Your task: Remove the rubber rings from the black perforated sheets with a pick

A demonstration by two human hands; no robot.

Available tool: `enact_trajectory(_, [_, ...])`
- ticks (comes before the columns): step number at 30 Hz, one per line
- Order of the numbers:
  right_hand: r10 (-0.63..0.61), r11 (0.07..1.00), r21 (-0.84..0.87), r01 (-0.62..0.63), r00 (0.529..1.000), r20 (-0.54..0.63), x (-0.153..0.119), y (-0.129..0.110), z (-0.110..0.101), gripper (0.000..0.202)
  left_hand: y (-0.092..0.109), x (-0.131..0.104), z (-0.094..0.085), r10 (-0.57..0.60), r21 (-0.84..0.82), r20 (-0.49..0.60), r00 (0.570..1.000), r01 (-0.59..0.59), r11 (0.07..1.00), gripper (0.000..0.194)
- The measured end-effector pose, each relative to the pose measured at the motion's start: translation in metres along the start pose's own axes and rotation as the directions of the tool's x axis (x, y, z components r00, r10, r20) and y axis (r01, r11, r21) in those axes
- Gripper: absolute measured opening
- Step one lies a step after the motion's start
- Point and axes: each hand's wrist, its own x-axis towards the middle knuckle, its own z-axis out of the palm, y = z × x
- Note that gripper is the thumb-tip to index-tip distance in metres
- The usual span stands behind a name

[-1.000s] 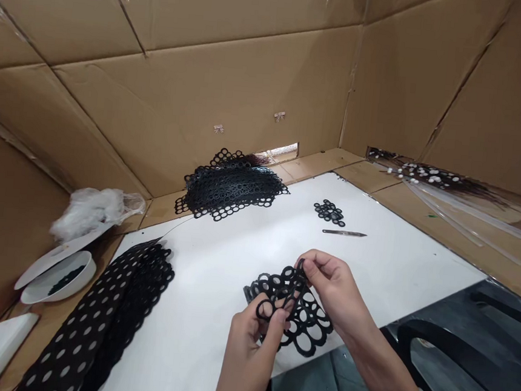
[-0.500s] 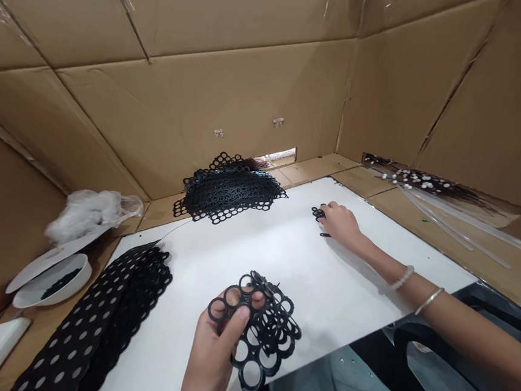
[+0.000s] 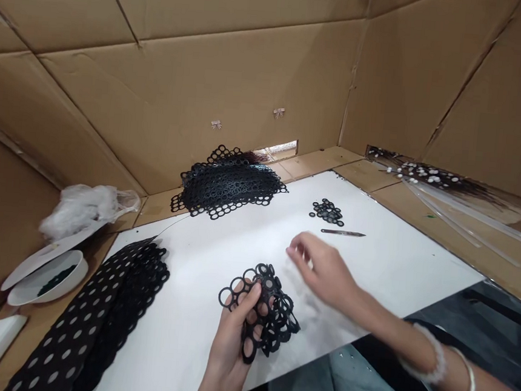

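My left hand (image 3: 234,333) grips a bunched black mesh of linked rings (image 3: 274,318) over the white board, thumb on top. To the right of it, my right hand (image 3: 318,264) hovers above the board with thumb and fingertips pinched together. Whatever lies between those fingertips is too small or hidden to make out. Beyond that hand sits a small heap of loose black rings (image 3: 327,212). A thin pointed metal tool (image 3: 343,232) lies just in front of the heap.
A big pile of black ring mesh (image 3: 229,186) lies at the board's back edge. Polka-dot fabric (image 3: 71,325) with black mesh runs along the left. Further left are a white bowl (image 3: 75,273) and a plastic bag (image 3: 81,207). Cardboard walls (image 3: 197,80) enclose the board.
My right hand has left the heap of small rings and come back toward the mesh, uncovering heap and tool. My left hand has tilted the mesh and shifted slightly right.
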Motion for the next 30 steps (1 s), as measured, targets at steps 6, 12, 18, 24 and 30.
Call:
enact_trajectory(6, [0.157, 0.958, 0.227, -0.176, 0.983, 0.097, -0.033, -0.057, 0.023, 0.036, -0.015, 0.004, 0.000, 0.123, 0.051, 0.052, 0.991, -0.126, 0.991, 0.021])
enact_trajectory(12, [0.208, 0.970, 0.101, -0.223, 0.968, 0.138, -0.022, -0.058, 0.029, 0.040, -0.015, 0.007, -0.004, 0.307, 0.111, 0.161, 0.938, -0.326, 0.939, 0.023])
enact_trajectory(18, [0.060, 0.992, 0.113, -0.062, 0.998, 0.014, -0.029, -0.050, 0.032, 0.041, -0.008, 0.006, -0.011, 0.389, 0.384, 0.353, 0.851, -0.511, 0.769, 0.010])
enact_trajectory(24, [0.089, 0.915, 0.392, -0.092, 0.996, 0.025, -0.036, -0.055, 0.031, 0.040, -0.008, 0.004, -0.014, 0.351, 0.414, 0.427, 0.834, -0.525, 0.743, 0.011])
enact_trajectory(30, [0.246, 0.103, 0.936, -0.337, 0.920, 0.304, -0.031, -0.048, 0.032, 0.051, -0.001, 0.003, -0.016, 0.151, 0.242, 0.328, 0.933, -0.238, 0.941, 0.011])
